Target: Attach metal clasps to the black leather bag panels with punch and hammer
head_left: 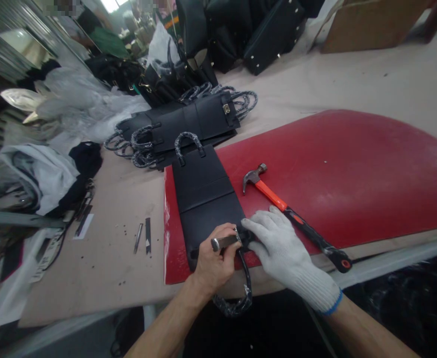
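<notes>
A flat black leather bag piece (203, 191) with wrapped handles lies lengthwise on a red cutting mat (333, 169). My bare left hand (213, 263) is closed around a short metal punch (223, 242), whose tip rests at the piece's near edge. My right hand (281, 246), in a white knit glove, lies flat with fingers spread on that same edge, beside the punch. One wrapped handle (240, 298) hangs over the table's front edge below my hands. A claw hammer (289, 214) with an orange and black grip lies on the mat just right of my gloved hand.
A stack of similar black bag pieces (188, 122) with handles sits beyond the mat. Two small metal tools (143, 236) lie on the bare table to the left. Plastic wrapping and dark cloth (50, 169) pile up at far left. Finished black bags (263, 30) and a cardboard box (367, 25) stand at the back.
</notes>
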The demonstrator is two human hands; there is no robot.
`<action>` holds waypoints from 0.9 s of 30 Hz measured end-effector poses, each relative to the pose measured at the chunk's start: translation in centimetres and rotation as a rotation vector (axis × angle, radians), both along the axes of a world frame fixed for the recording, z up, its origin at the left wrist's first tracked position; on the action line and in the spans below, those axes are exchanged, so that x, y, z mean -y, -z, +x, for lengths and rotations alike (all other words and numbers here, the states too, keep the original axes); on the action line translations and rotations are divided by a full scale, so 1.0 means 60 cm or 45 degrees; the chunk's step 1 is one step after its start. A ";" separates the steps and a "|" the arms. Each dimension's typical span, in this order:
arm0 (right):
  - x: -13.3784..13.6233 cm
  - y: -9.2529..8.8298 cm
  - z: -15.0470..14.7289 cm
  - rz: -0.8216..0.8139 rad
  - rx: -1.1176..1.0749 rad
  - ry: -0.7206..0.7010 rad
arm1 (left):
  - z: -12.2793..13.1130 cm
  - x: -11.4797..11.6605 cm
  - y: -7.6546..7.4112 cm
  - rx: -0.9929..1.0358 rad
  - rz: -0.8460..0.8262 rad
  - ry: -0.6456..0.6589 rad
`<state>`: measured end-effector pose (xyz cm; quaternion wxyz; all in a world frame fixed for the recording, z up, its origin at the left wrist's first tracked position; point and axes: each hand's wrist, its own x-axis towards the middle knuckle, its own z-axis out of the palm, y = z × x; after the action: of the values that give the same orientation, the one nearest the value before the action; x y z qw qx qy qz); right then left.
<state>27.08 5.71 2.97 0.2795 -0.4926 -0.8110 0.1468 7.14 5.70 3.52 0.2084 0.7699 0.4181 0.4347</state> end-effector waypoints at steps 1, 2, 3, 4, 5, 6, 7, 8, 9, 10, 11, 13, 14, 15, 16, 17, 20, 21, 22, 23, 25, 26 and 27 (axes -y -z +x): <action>0.000 0.000 0.000 0.002 -0.003 0.002 | 0.002 0.000 0.000 0.008 -0.003 0.007; 0.000 0.000 -0.001 0.005 -0.012 0.005 | 0.003 -0.001 0.001 0.017 -0.003 0.014; 0.000 0.000 -0.001 0.010 -0.026 0.010 | 0.004 -0.001 0.002 0.023 0.001 0.019; 0.002 0.000 0.000 0.020 -0.044 0.023 | 0.005 -0.001 0.004 0.030 0.011 0.020; 0.003 -0.001 0.001 0.042 -0.065 0.045 | 0.006 -0.001 0.006 0.039 0.026 0.013; 0.005 -0.003 0.004 0.076 -0.085 0.078 | 0.006 -0.001 0.008 0.047 0.043 0.003; 0.006 -0.006 0.008 0.123 -0.096 0.119 | 0.006 -0.001 0.010 0.053 0.054 -0.006; 0.008 -0.010 0.014 0.179 -0.092 0.166 | 0.006 -0.001 0.012 0.057 0.060 -0.013; 0.009 -0.015 0.021 0.232 -0.067 0.224 | 0.005 -0.001 0.013 0.061 0.059 -0.017; 0.009 -0.021 0.030 0.268 -0.020 0.294 | 0.005 0.000 0.014 0.062 0.051 -0.017; 0.008 -0.027 0.039 0.274 0.049 0.376 | 0.005 0.000 0.015 0.060 0.039 -0.016; 0.004 -0.042 0.056 0.172 0.249 0.533 | 0.006 0.002 0.014 0.063 0.018 -0.021; 0.001 -0.050 0.063 0.064 0.372 0.585 | 0.007 0.002 0.014 0.066 0.010 -0.028; -0.002 -0.057 0.068 -0.057 0.492 0.607 | 0.007 0.002 0.014 0.071 0.007 -0.036; -0.006 -0.063 0.071 -0.170 0.596 0.605 | 0.008 0.002 0.014 0.078 0.010 -0.042; -0.009 -0.069 0.071 -0.260 0.673 0.592 | 0.008 0.002 0.015 0.084 0.018 -0.046; -0.018 -0.080 0.065 -0.371 0.736 0.569 | 0.007 0.001 0.017 0.074 0.048 -0.032; -0.021 -0.082 0.062 -0.383 0.725 0.569 | 0.007 0.001 0.018 0.068 0.058 -0.027; -0.023 -0.083 0.059 -0.399 0.712 0.568 | 0.006 0.001 0.018 0.062 0.064 -0.023; -0.026 -0.084 0.057 -0.417 0.692 0.565 | 0.006 0.000 0.018 0.060 0.068 -0.020; -0.032 -0.084 0.054 -0.457 0.634 0.567 | 0.007 0.000 0.017 0.062 0.059 -0.022; -0.036 -0.084 0.054 -0.479 0.595 0.574 | 0.007 0.000 0.015 0.064 0.044 -0.023; -0.040 -0.085 0.054 -0.505 0.549 0.585 | 0.008 -0.001 0.012 0.062 0.022 -0.022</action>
<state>30.35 8.12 8.05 0.0269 -0.7260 -0.6753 0.1273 7.62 5.73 2.77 0.2081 0.7571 0.4158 0.4589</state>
